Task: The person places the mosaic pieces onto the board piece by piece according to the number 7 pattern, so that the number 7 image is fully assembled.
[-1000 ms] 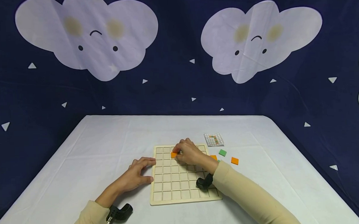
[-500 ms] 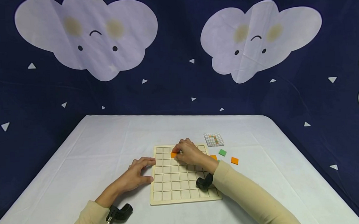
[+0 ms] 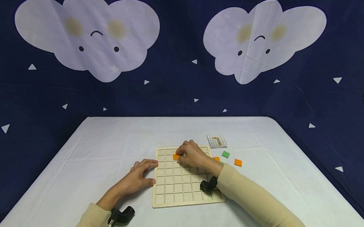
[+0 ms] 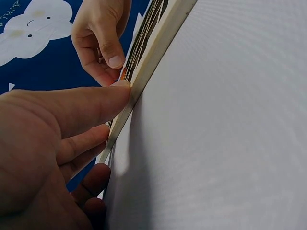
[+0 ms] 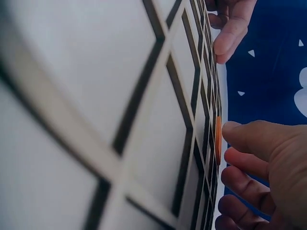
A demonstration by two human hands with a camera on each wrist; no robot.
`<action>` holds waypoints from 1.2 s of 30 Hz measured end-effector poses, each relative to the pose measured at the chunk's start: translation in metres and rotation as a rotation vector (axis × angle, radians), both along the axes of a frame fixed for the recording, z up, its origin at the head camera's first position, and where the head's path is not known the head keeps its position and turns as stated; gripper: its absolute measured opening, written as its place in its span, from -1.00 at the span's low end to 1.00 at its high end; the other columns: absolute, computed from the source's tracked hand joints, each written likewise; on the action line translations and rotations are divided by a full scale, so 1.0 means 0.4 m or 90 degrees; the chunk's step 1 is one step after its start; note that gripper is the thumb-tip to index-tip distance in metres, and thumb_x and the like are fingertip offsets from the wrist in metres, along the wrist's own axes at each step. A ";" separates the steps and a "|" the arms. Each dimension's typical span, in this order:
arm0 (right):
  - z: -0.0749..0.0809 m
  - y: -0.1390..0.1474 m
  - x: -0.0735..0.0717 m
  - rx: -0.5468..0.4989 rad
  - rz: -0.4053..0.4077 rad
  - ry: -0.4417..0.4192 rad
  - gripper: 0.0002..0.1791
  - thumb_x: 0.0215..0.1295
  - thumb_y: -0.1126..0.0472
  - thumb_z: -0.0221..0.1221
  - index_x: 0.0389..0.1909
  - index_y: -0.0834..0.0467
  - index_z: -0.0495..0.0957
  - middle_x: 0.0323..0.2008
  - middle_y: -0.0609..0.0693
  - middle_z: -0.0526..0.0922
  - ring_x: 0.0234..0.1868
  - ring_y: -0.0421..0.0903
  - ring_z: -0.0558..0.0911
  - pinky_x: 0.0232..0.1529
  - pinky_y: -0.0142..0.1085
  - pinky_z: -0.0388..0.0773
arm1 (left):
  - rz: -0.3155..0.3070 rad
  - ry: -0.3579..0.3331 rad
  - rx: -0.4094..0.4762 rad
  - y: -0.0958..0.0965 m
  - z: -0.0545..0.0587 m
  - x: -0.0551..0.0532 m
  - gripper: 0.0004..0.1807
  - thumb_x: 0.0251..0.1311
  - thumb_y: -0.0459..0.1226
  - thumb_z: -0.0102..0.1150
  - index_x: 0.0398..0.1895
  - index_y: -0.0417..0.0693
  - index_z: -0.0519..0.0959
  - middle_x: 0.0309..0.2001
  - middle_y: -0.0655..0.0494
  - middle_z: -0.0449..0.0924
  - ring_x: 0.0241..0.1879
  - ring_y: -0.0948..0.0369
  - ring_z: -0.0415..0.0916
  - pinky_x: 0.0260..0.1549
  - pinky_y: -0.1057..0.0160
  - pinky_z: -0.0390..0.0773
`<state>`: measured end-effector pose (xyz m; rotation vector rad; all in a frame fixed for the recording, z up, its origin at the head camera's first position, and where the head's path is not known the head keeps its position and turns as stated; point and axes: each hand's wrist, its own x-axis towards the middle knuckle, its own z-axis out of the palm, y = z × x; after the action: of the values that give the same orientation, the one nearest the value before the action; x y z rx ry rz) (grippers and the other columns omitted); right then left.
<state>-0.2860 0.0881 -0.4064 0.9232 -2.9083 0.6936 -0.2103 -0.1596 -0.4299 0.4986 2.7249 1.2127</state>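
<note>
A pale wooden grid board (image 3: 169, 189) lies flat on the table. An orange square tile (image 3: 176, 157) sits in one of its cells near the far edge; in the right wrist view the orange tile (image 5: 218, 140) looks low in the grid. My right hand (image 3: 194, 155) is over the board, thumb and fingertips close beside that tile, with a thin gap at the thumb in the right wrist view. Along the board's left edge, my left hand (image 3: 137, 177) rests its fairly straight fingers and thumb, as the left hand (image 4: 67, 124) also shows up close.
Right of the board lie a green tile (image 3: 225, 154), an orange tile (image 3: 238, 162) and another orange tile (image 3: 216, 159), partly behind my right wrist. A small card (image 3: 217, 141) printed with a coloured grid pattern lies behind them. White cloth (image 3: 110, 139) covers the table.
My right hand has shifted very slightly to the right, while the orange tile stays in its cell. The left hand and board have not moved.
</note>
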 end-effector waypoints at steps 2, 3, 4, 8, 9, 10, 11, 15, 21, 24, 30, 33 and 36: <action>0.002 0.001 0.003 0.000 -0.002 0.001 -0.74 0.13 0.15 0.29 -0.14 0.10 0.66 -0.20 -0.05 0.59 -0.17 -0.11 0.38 -0.04 -0.19 0.29 | 0.000 -0.001 0.000 0.000 0.000 0.000 -0.40 -0.03 -0.24 0.37 0.17 -0.01 0.47 0.32 0.13 0.32 0.17 0.11 0.17 0.19 -0.11 0.08; 0.004 0.001 0.005 -0.001 -0.003 0.000 -0.73 0.13 0.15 0.29 -0.13 0.09 0.66 -0.20 -0.05 0.59 -0.17 -0.11 0.38 -0.04 -0.19 0.29 | 0.000 -0.001 0.000 0.000 0.000 0.000 -0.40 -0.03 -0.24 0.37 0.17 -0.01 0.47 0.32 0.12 0.32 0.17 0.11 0.17 0.19 -0.11 0.08; 0.006 0.002 0.007 -0.001 -0.004 0.000 -0.73 0.13 0.14 0.29 -0.12 0.09 0.65 -0.20 -0.05 0.59 -0.17 -0.11 0.39 -0.04 -0.19 0.29 | -0.001 -0.001 0.001 0.000 0.000 0.000 -0.40 -0.03 -0.24 0.37 0.18 -0.01 0.47 0.32 0.12 0.32 0.17 0.10 0.17 0.19 -0.11 0.08; 0.018 0.009 0.016 -0.007 -0.004 -0.007 -0.70 0.15 0.12 0.28 -0.09 0.10 0.64 -0.20 -0.05 0.57 -0.15 -0.10 0.38 -0.04 -0.17 0.29 | 0.000 0.000 0.002 0.000 -0.001 -0.001 -0.40 -0.03 -0.24 0.37 0.17 -0.01 0.47 0.32 0.11 0.32 0.20 0.08 0.16 0.21 -0.13 0.06; 0.022 0.012 0.019 -0.012 -0.005 -0.011 -0.69 0.15 0.11 0.28 -0.09 0.10 0.64 -0.19 -0.04 0.57 -0.15 -0.10 0.38 -0.04 -0.17 0.29 | 0.001 0.000 0.001 0.000 -0.001 -0.001 -0.40 -0.03 -0.24 0.37 0.17 -0.01 0.47 0.32 0.11 0.32 0.19 0.09 0.16 0.21 -0.13 0.07; 0.025 0.016 0.022 -0.018 -0.005 -0.016 -0.69 0.16 0.11 0.28 -0.08 0.11 0.64 -0.19 -0.04 0.57 -0.15 -0.10 0.37 -0.04 -0.16 0.29 | 0.001 0.002 0.001 0.000 -0.001 -0.001 -0.40 -0.03 -0.24 0.37 0.17 -0.01 0.47 0.32 0.10 0.32 0.19 0.09 0.16 0.20 -0.12 0.07; 0.028 0.020 0.025 -0.023 -0.006 -0.020 -0.69 0.16 0.11 0.28 -0.07 0.11 0.63 -0.19 -0.04 0.56 -0.15 -0.10 0.37 -0.04 -0.16 0.28 | 0.001 0.003 -0.001 0.000 -0.001 -0.001 -0.39 -0.03 -0.24 0.37 0.17 -0.01 0.47 0.32 0.11 0.32 0.19 0.09 0.16 0.20 -0.12 0.07; 0.037 0.038 0.035 -0.039 -0.012 -0.024 -0.68 0.16 0.12 0.27 -0.07 0.12 0.63 -0.19 -0.05 0.56 -0.15 -0.10 0.35 -0.04 -0.16 0.28 | -0.002 0.009 -0.008 -0.001 -0.001 -0.001 -0.39 -0.03 -0.23 0.36 0.18 -0.02 0.47 0.32 0.11 0.31 0.14 0.13 0.17 0.17 -0.07 0.11; 0.045 0.072 0.044 -0.044 -0.023 -0.012 -0.66 0.16 0.10 0.27 -0.04 0.12 0.62 -0.19 -0.06 0.56 -0.14 -0.11 0.37 -0.04 -0.16 0.30 | 0.001 0.005 -0.002 0.002 -0.002 0.000 -0.39 -0.04 -0.25 0.37 0.17 -0.03 0.48 0.31 0.11 0.33 0.12 0.15 0.18 0.16 -0.04 0.11; 0.046 0.091 0.047 -0.042 -0.034 -0.008 -0.67 0.17 0.10 0.26 -0.04 0.10 0.62 -0.18 -0.06 0.56 -0.16 -0.13 0.36 -0.08 -0.20 0.30 | 0.005 0.005 0.000 0.004 -0.003 -0.001 -0.39 -0.05 -0.25 0.38 0.17 -0.03 0.48 0.31 0.11 0.34 0.12 0.16 0.19 0.16 -0.03 0.12; 0.044 0.126 0.052 -0.053 -0.046 0.004 -0.66 0.14 0.12 0.27 -0.06 0.13 0.62 -0.19 -0.04 0.57 -0.18 -0.11 0.36 -0.07 -0.17 0.30 | 0.003 0.005 0.001 0.003 -0.005 0.000 -0.39 -0.05 -0.26 0.37 0.17 -0.03 0.48 0.31 0.11 0.33 0.10 0.17 0.19 0.13 0.01 0.12; 0.042 0.144 0.054 -0.054 -0.053 0.014 -0.67 0.14 0.12 0.28 -0.07 0.13 0.62 -0.20 -0.06 0.57 -0.08 -0.03 0.41 0.03 -0.07 0.32 | 0.003 0.006 0.001 0.003 -0.005 0.000 -0.39 -0.05 -0.26 0.37 0.17 -0.03 0.48 0.31 0.11 0.33 0.09 0.17 0.19 0.13 0.01 0.12; 0.044 0.161 0.057 -0.059 -0.062 0.019 -0.66 0.13 0.12 0.28 -0.08 0.14 0.62 -0.20 -0.04 0.58 0.09 0.12 0.42 0.22 0.10 0.21 | 0.004 0.006 0.001 0.003 -0.005 0.000 -0.39 -0.05 -0.26 0.37 0.17 -0.04 0.48 0.31 0.11 0.33 0.10 0.18 0.19 0.13 0.02 0.12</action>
<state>-0.2630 0.1523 -0.3888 0.7705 -2.8453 0.7922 -0.2104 -0.1583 -0.4319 0.4966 2.7352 1.2181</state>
